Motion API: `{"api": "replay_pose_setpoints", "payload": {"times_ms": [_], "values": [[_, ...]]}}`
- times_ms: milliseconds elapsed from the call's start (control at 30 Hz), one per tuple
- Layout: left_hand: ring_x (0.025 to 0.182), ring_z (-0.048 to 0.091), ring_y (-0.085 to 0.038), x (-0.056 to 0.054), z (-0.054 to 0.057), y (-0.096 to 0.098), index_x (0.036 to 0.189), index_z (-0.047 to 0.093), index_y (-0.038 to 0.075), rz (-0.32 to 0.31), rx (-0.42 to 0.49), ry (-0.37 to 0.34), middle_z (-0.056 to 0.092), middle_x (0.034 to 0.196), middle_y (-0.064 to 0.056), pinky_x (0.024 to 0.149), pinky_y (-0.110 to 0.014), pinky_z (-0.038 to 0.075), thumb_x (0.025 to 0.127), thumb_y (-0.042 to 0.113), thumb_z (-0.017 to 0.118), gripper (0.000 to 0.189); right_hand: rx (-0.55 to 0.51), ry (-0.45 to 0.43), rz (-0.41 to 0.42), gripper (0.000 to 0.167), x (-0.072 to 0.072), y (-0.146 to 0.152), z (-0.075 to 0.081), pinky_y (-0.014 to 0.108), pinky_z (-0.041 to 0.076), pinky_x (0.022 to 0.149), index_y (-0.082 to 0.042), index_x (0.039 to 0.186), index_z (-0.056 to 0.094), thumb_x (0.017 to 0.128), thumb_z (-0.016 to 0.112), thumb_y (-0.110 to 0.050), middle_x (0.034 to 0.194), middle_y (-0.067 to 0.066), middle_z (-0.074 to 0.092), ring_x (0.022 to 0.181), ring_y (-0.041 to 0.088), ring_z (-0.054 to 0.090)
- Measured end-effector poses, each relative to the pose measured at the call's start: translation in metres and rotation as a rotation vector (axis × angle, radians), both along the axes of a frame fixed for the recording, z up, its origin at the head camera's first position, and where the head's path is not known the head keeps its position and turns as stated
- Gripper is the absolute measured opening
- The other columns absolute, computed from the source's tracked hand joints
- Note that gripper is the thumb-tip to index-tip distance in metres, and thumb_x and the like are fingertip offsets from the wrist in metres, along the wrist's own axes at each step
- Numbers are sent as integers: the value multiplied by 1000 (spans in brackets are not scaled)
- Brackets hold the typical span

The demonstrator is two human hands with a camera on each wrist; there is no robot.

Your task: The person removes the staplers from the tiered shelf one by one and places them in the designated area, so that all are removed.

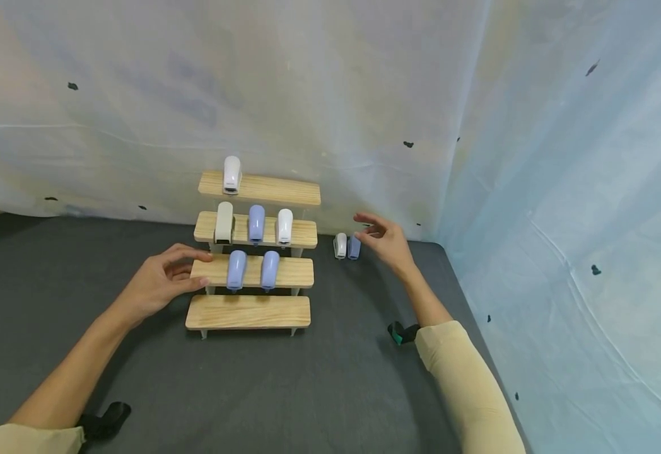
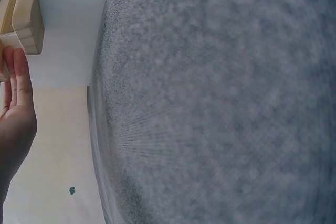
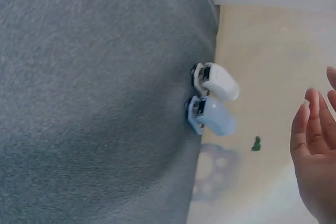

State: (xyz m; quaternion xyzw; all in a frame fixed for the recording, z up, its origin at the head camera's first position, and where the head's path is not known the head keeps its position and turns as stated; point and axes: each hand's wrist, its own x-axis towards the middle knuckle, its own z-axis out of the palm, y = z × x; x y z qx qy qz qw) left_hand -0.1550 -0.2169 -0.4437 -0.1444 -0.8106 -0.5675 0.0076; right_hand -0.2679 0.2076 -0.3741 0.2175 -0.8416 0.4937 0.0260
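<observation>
My left hand (image 1: 157, 284) grips the left end of a stepped wooden display stand (image 1: 248, 312), its thumb and fingers at the end of the second shelf from the bottom. Two purple staplers (image 1: 236, 270) stand on that shelf. One shelf up are a beige stapler (image 1: 224, 222), a purple stapler (image 1: 257, 223) and a white stapler (image 1: 284, 226). Another white stapler (image 1: 231, 174) is on the top shelf. My right hand (image 1: 387, 243) holds nothing, fingers loosely bent, beside a small white stapler (image 3: 220, 82) and a small purple stapler (image 3: 216, 116) that stand side by side on the table.
The dark grey tabletop (image 1: 325, 391) ends at a pale curtain (image 1: 336, 94) behind the stand. Another curtain (image 1: 580, 221) runs down the right side. Black wrist straps (image 1: 106, 421) show near both sleeves.
</observation>
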Motion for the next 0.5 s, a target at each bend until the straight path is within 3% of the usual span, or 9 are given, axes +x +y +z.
{"api": "replay_pose_setpoints", "payload": {"times_ms": [500], "values": [[104,60,-2,0,1,0,130,61,4,-5,-14,9,51,125,-6,77,-21,56,93,16,72,41,44,87,32,46,20,-24,31,49,54,88,6,135,56,91,69,3,128,25,61,100,39,63]]}}
